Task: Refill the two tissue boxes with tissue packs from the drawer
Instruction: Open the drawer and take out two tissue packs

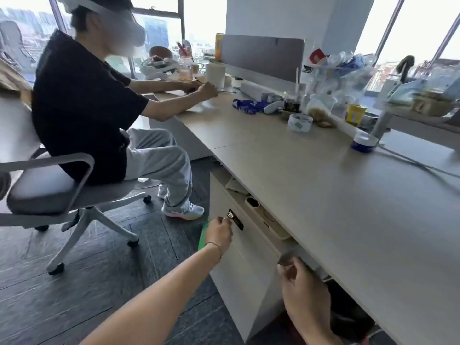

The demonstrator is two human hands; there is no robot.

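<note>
Fingers (225,221) of our left hand (219,232) pinch the drawer (249,257) lock (234,219); right hand (302,282) curled loosely, empty; unlocking comes next.

The left hand (219,232) covers part of the dark lock plate (235,219) on the cabinet (245,267), so its grip there cannot be told. The right hand (302,287) is motion-blurred at the fingertips, and its forearm is cut off by the bottom edge. The drawer (263,215) interior lies mostly hidden under the desk (323,195); its contents are too dim to identify. No tissue boxes can be made out in the blurred clutter (333,78) far along the desk. The seated person's (87,108) face is blurred.
</note>
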